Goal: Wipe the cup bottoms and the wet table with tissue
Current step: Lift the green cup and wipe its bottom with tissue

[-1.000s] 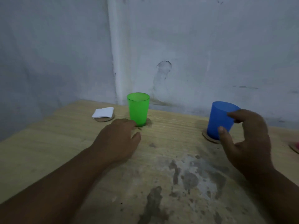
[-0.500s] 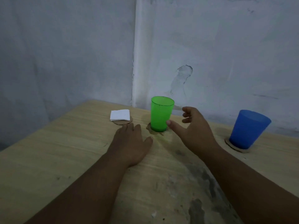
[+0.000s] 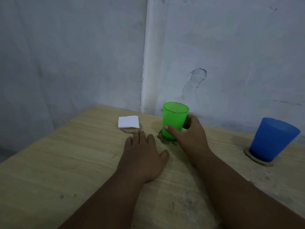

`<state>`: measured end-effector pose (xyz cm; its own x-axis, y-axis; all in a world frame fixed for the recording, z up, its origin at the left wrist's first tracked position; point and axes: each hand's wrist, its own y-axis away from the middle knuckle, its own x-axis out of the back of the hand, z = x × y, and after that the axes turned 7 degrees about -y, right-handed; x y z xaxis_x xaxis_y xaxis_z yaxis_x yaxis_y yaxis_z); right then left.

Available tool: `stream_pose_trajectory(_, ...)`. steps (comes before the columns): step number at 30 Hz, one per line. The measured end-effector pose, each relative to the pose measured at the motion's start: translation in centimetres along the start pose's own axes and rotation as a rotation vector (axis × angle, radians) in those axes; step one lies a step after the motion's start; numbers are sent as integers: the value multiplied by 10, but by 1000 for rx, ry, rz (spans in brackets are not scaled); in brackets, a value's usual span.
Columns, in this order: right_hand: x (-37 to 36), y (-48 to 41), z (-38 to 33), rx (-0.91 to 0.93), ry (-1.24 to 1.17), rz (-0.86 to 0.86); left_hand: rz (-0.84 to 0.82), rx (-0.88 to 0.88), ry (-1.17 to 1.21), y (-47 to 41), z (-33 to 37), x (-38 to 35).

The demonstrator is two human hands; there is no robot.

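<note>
A green plastic cup (image 3: 173, 116) stands upright on a cardboard coaster near the wall. My right hand (image 3: 189, 138) grips its lower half, thumb across the front and fingers behind. My left hand (image 3: 142, 156) lies flat on the wooden table (image 3: 57, 162), fingers straight, their tips close to a folded white tissue (image 3: 128, 123) that sits on a round cardboard coaster (image 3: 132, 130). A blue cup (image 3: 272, 139) stands on its own coaster at the right, untouched.
Two grey walls meet in a corner just behind the table. A damp, darker ring (image 3: 156, 124) shows on the wood left of the green cup. The table's left edge runs diagonally toward me.
My right hand left the blue cup, crossed to the left and closed round the green cup. My left hand slid forward toward the tissue. The view turned left.
</note>
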<state>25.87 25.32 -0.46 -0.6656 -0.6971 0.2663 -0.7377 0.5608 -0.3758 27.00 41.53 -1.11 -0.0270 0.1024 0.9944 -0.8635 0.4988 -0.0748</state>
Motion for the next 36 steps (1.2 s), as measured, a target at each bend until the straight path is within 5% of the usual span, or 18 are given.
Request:
stream_pose_trajectory(7, 1, 1, -2, 30, 30, 7, 62, 40, 130, -1, 0, 2)
stream_pose_trajectory(19, -13, 11, -42, 155, 6, -65, 488, -72, 906, -12, -8, 22)
stream_pose_trajectory(36, 0, 7, -18, 68, 92, 9, 431, 29, 766, -19, -22, 10)
